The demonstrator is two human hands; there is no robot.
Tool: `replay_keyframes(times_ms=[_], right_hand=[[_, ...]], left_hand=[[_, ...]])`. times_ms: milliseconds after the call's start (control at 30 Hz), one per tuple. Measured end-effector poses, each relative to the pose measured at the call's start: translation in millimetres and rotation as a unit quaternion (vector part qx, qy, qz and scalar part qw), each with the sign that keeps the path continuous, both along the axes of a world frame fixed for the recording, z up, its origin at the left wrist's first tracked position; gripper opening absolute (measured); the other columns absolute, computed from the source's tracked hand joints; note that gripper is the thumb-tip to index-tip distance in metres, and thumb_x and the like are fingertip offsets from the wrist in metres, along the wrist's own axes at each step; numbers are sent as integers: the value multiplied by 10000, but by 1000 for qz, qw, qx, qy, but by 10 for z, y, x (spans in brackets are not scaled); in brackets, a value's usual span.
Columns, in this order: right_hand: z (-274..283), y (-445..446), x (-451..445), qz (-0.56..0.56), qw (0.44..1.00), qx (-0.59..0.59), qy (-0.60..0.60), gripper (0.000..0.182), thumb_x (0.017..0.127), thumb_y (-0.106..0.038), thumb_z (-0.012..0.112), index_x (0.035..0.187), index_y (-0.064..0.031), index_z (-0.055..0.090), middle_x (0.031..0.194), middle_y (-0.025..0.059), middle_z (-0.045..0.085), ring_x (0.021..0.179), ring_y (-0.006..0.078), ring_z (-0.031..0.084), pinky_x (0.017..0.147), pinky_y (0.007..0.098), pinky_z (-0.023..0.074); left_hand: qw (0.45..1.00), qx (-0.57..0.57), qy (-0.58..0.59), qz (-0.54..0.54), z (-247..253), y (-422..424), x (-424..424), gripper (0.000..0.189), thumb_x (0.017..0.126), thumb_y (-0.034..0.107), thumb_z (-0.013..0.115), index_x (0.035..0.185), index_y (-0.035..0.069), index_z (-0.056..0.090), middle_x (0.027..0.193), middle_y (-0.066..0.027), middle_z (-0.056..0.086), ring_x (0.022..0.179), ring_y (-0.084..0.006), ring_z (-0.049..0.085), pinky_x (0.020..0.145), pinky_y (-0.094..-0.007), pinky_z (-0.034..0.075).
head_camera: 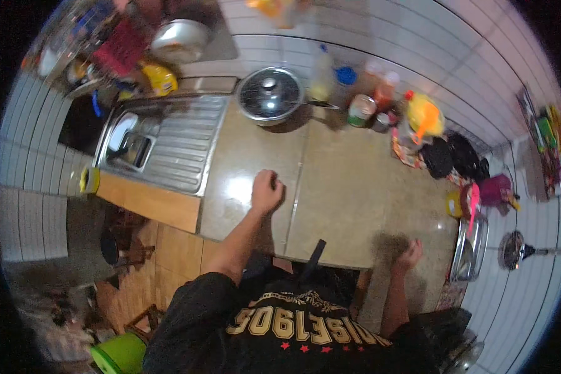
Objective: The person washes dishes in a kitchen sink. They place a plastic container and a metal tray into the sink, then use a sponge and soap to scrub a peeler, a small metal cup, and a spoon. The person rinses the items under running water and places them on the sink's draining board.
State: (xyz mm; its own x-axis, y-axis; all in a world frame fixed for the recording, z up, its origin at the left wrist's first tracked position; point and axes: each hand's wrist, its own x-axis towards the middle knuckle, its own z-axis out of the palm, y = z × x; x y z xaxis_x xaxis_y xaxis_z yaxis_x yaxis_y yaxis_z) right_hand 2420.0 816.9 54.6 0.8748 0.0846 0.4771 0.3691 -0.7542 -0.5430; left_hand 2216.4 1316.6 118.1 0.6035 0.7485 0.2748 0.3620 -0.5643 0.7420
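A tiled countertop (341,187) lies before me. My left hand (266,190) is over its left part, fingers curled, with no object seen in it; whether the fingers are fully closed does not show. Near the right end of the counter, my right hand (409,256) is over the surface, its fingers partly bent and apart, holding nothing visible. A lidded pan (270,96) with a glass lid stands at the back, beyond my left hand. The long handle points right.
At the left is a steel sink (173,140) with a ribbed drainboard. Bottles, a jar (361,111) and a yellow container (424,114) line the back wall. Black bags (449,156), a pink spoon (473,208) and a clear tray (469,252) are at the right.
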Motion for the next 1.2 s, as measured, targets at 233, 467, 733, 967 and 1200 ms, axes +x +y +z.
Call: replay_keyframes(times_ms=[233,467,733,967,1200], right_hand=[[426,212,-190,-132,885,342,287,396,943,-142,577,1296,26,518,1330,182,497,1189,273,501,980,383,437],[533,2094,-1577,9,976,105,191,695,833,-115,699,1429,-19,353,1418,195,408,1301,325,397,1077,400,315],[743,4935,-3118,177,945,-98,258,780,769,-473,710,1413,-173,385,1452,126,338,1358,314,311,1057,691,98],[980,6007,-3965,469,842,-227,144,840,768,-627,638,1441,-207,362,1523,114,256,1440,314,168,1089,690,-15],[967,6136,-4120,464,832,-293,84,714,805,-629,577,1365,-198,478,1490,140,316,1427,326,201,1095,676,3]], left_hand=[[960,-254,-79,-91,89,139,-336,180,845,176,622,931,19,606,800,-100,573,744,-185,555,681,-322,470],[957,-138,-16,-256,343,214,-2371,193,865,166,577,1015,49,606,822,-128,613,739,-250,587,692,-364,483],[901,-253,342,88,-266,252,-6326,353,897,268,557,1132,8,602,1029,-263,648,957,-390,633,822,-423,504],[760,-351,93,540,77,145,-7664,329,961,289,478,967,-13,611,788,-187,621,755,-273,626,667,-386,468],[767,-465,-132,421,-302,137,-6757,236,980,271,535,968,38,567,728,-47,578,632,-137,568,586,-271,465]])
